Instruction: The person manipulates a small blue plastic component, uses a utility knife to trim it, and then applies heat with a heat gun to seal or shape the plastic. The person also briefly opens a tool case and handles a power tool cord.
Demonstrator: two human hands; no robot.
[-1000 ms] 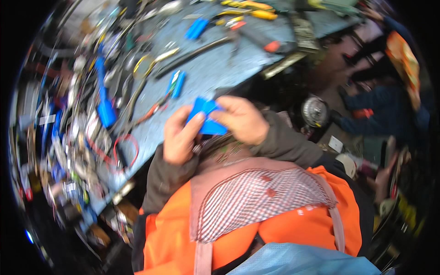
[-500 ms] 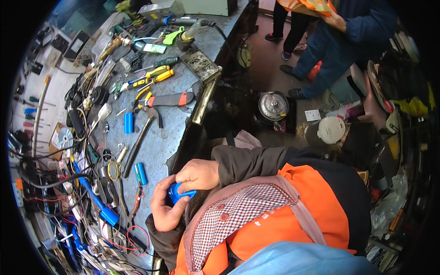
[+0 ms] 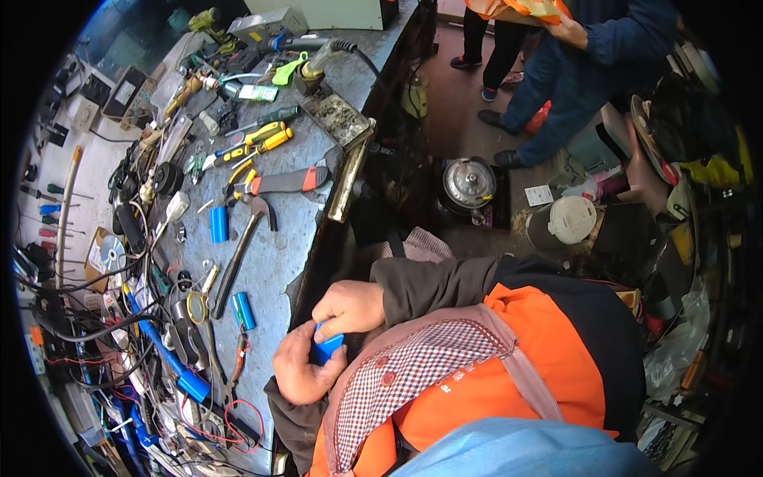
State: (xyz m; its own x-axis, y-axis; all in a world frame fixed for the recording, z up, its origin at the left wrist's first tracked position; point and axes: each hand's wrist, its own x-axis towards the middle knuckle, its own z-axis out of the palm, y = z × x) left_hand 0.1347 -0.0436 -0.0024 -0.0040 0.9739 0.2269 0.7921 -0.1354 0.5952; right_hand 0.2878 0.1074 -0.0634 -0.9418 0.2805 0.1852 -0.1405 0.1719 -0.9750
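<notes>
At the far left, several screwdrivers (image 3: pixel 51 210) lie in a loose row on a pale surface, with a long rod (image 3: pixel 69 208) beside them, and a shiny disc (image 3: pixel 113 253) sits among dark cables. Next comes a crowded strip of the workbench (image 3: pixel 274 258), heaped with leads and tools, where a blue tubular end (image 3: pixel 193 385) lies near a thin red wire (image 3: pixel 226 420). Further right, on barer metal, rest one blue cylinder (image 3: pixel 218 225), a hammer (image 3: pixel 239 258) lying aslant, and a second blue cylinder (image 3: pixel 242 311) near the foot of its handle; above them lies a tool with a grey and red grip (image 3: pixel 288 181). Just off the bench edge, the left hand (image 3: pixel 306 366) curls round a small blue piece (image 3: pixel 327 348), thumb against its lower side. The piece is held between the two hands, in front of the checked apron (image 3: pixel 373 389), and partly hidden by fingers. The right hand (image 3: pixel 347 308) pinches its upper end, fingers folded under. Beyond, low down, stand a lidded metal pot (image 3: pixel 469 183), a co-worker in dark blue (image 3: pixel 548 103) and a bucket with a whitish lid (image 3: pixel 572 220).
</notes>
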